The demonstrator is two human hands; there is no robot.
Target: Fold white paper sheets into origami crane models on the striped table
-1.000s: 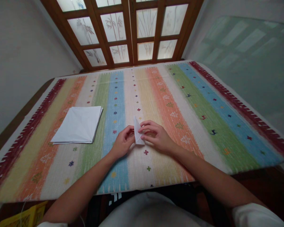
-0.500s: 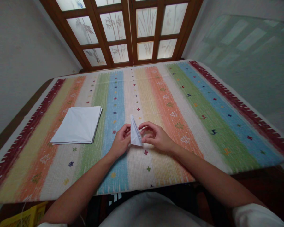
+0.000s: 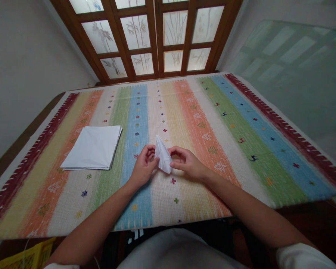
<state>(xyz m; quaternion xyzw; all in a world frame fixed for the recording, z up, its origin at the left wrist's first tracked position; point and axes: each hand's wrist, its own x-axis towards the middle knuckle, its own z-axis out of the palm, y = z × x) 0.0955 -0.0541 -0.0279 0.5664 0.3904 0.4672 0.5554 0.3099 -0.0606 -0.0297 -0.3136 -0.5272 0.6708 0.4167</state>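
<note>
A small folded piece of white paper [image 3: 162, 155], pointed at the top, stands tilted between my two hands above the tablecloth. My left hand [image 3: 145, 162] pinches its left edge, with the thumb on the near face and the fingers curled behind. On the opposite edge, the thumb and bent fingers of my right hand [image 3: 187, 161] close on the paper. Part of the fingers is hidden behind it. To the left lies a stack of white paper sheets [image 3: 92, 147], flat on the cloth.
A striped, patterned tablecloth [image 3: 182, 198] covers the table. Beyond its far edge stand wooden doors [image 3: 158, 41] with frosted panes. A glass-like panel [image 3: 294, 71] leans along the right wall. Below the table's front left corner sits a yellow plastic basket [image 3: 30, 256].
The folded paper has turned and its layers have spread a little, showing a wider face. My right hand has closed from a looser hold, and my left thumb has come onto the front.
</note>
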